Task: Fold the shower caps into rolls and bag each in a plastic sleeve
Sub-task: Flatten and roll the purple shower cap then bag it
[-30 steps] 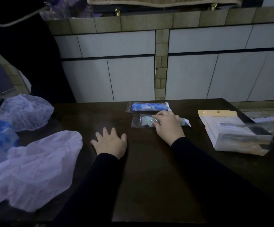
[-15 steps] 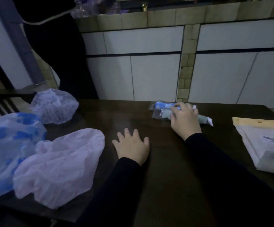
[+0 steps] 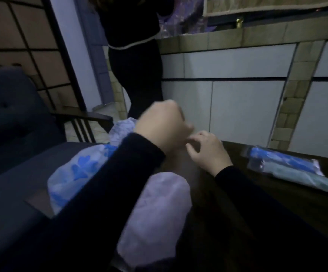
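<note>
Nearest us a pale lilac shower cap (image 3: 155,218) lies on the dark worktop (image 3: 276,209) beside a blue-patterned cap (image 3: 76,173), beyond them our left hand (image 3: 160,127) curls loosely and our right hand (image 3: 208,152) hovers with fingers relaxed, both holding nothing we can see, and two bagged rolls (image 3: 288,165) rest far right.

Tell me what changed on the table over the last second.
The right hand let go of the bagged rolls and swung left to meet the left hand, which lifted off the table. Both now hover together. The bagged rolls and loose caps stayed put.
</note>
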Available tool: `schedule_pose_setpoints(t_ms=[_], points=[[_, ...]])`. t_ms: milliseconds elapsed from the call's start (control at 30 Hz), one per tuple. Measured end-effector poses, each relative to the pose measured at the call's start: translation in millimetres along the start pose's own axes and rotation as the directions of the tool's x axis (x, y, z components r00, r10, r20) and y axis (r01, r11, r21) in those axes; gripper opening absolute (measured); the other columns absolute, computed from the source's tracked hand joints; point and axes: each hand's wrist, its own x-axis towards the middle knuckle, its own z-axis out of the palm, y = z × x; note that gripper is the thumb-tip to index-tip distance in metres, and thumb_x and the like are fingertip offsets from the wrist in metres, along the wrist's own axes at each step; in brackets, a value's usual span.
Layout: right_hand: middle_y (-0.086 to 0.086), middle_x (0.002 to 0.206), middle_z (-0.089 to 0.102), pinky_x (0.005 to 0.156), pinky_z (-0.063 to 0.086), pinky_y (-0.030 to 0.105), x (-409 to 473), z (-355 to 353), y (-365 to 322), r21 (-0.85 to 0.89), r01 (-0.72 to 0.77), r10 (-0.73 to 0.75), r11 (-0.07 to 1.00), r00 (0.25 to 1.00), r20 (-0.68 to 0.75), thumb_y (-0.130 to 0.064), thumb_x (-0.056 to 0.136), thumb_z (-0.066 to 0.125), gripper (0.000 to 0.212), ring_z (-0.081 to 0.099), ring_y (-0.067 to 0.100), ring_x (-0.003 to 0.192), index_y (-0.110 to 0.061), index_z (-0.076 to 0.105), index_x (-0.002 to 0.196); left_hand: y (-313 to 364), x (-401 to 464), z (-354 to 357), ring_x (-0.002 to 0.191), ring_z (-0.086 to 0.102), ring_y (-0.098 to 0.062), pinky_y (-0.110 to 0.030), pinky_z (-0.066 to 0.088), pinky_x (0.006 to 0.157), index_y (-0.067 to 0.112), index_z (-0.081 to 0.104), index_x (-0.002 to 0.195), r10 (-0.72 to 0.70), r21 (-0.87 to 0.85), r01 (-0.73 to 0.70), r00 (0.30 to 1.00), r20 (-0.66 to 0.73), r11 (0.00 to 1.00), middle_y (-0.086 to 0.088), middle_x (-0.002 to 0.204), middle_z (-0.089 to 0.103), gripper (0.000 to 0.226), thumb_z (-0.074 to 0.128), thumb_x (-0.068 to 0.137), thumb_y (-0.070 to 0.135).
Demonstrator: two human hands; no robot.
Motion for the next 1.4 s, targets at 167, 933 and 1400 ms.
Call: schedule_pose_setpoints(t_ms=[167,933,1400], points=[[0.002,0.121,0.054,0.098,0.043,0.042,48,45,-45,0.007,0.099,-0.099,0.995,0.986,0.135,-0.033,0.091,0.059,0.038,0.05,0.021,0.114,-0.025,0.059,0.128,-90,47,-19,0.095,0.061,-0.02,-0.026,0.042,0.071,0.017,0.064,0.12,-0.075,0.314,0.013,0.98,0.186,0.949,-0.005,0.112,0.066,0.035,0.066,0.09,0.034],[-0.002,0.106,0.061,0.089,0.048,0.044,94,98,-51,0.211,0.033,-0.021,0.977,0.998,-0.057,-0.026,0.094,0.057,0.015,0.059,0.018,0.098,-0.018,0.065,0.104,-161,94,59,0.1,0.058,-0.021,-0.025,0.036,0.075,0.013,0.069,0.104,-0.006,0.203,0.002,1.0,0.021,0.979,-0.006,0.107,0.059,0.019,0.055,0.096,0.022],[-0.003,0.09,0.06,0.067,0.048,0.024,61,-28,-50,0.414,0.043,0.082,0.909,0.956,-0.28,-0.035,0.096,0.054,0.02,0.055,0.008,0.08,-0.017,0.061,0.096,-70,93,-14,0.085,0.052,-0.01,-0.017,0.035,0.072,0.012,0.07,0.098,0.286,-0.022,-0.306,0.913,-0.29,0.952,0.004,0.094,0.056,0.013,0.061,0.093,0.021]])
